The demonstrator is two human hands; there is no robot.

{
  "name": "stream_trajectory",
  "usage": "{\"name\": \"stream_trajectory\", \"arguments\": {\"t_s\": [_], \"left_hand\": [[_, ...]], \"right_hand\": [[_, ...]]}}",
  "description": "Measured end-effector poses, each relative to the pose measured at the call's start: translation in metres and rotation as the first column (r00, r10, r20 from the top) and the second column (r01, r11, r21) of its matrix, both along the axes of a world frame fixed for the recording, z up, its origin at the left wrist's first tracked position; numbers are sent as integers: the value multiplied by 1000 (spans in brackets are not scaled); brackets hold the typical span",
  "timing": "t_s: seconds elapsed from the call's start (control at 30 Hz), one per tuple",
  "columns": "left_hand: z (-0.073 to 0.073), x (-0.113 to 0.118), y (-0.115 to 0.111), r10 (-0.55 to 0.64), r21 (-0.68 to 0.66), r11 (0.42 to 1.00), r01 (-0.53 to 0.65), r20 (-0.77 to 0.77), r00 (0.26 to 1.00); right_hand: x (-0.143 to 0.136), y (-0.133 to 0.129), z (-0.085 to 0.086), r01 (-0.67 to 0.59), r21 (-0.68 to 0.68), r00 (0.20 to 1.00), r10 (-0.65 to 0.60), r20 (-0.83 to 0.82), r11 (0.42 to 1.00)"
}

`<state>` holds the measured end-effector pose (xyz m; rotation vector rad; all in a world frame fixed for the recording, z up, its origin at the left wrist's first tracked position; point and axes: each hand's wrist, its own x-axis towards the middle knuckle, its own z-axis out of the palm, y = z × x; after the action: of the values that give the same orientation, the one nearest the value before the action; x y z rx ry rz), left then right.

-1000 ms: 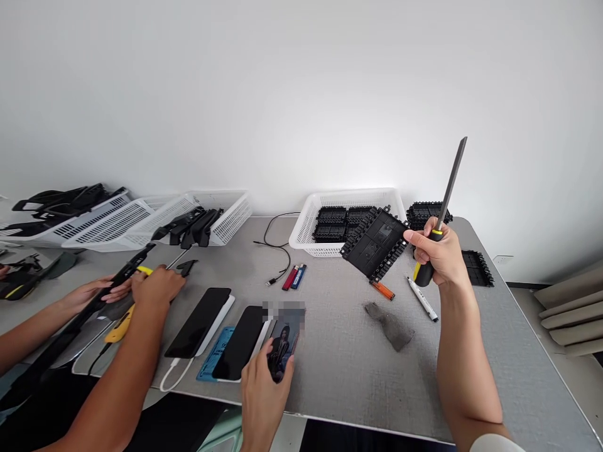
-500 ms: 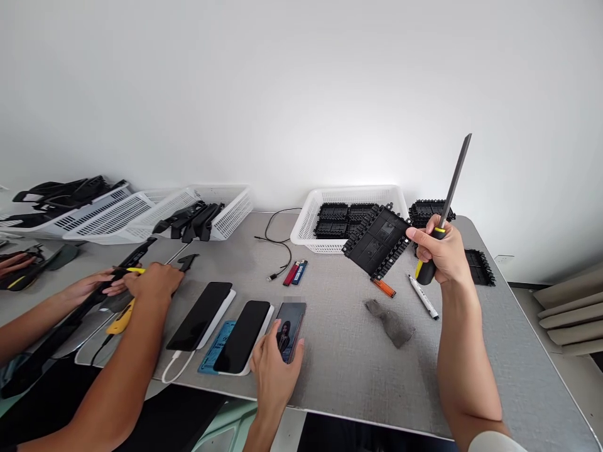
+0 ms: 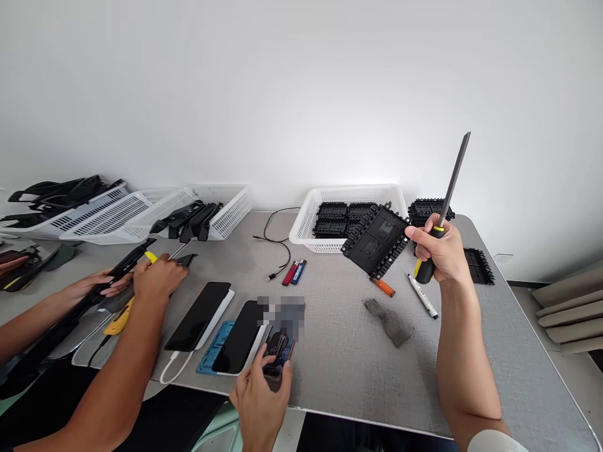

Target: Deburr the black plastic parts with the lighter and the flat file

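My right hand (image 3: pixel 441 248) is raised over the table, wrapped round the black and yellow handle of a flat file (image 3: pixel 455 179). Its long grey blade points up. Against my right thumb tip, a black plastic panel (image 3: pixel 377 242) with toothed edges is held tilted in the air. Low in the view, my left hand (image 3: pixel 261 392) has thumb and fingers on the sides of a smartphone (image 3: pixel 282 342) with a lit screen, part of it blurred out. Beside that phone lies another dark-screened phone (image 3: pixel 239 339) on a white block.
A white basket (image 3: pixel 301 235) holds several black panels; more panels (image 3: pixel 478 267) lie on the right. A grey cloth (image 3: pixel 390 323), a marker (image 3: pixel 423 296), an orange lighter (image 3: pixel 384 287) and a cable (image 3: pixel 277 241) lie about. On the left, a co-worker's hands (image 3: pixel 157 276) handle a long black part.
My left hand has moved left and toward me, and the phone's lower end has swung with it. The right hand, file and panel are nearly still. The co-worker's hand has shifted.
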<state>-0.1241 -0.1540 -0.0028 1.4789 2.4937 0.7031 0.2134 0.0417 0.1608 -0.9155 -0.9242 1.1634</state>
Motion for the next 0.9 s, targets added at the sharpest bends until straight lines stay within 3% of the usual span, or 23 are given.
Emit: {"name": "stream_trajectory", "arguments": {"t_s": [0.33, 0.67, 0.9], "left_hand": [[-1, 12, 30, -84, 69, 994, 86, -29, 996], [-2, 3, 10, -16, 55, 998, 18, -36, 999], [-4, 2, 8, 11, 72, 997, -9, -25, 1000]], "right_hand": [[1, 0, -1, -6, 3, 1000, 7, -1, 1000], [1, 0, -1, -11, 5, 1000, 11, -15, 1000], [3, 1, -3, -15, 2, 1000, 15, -22, 1000]]}}
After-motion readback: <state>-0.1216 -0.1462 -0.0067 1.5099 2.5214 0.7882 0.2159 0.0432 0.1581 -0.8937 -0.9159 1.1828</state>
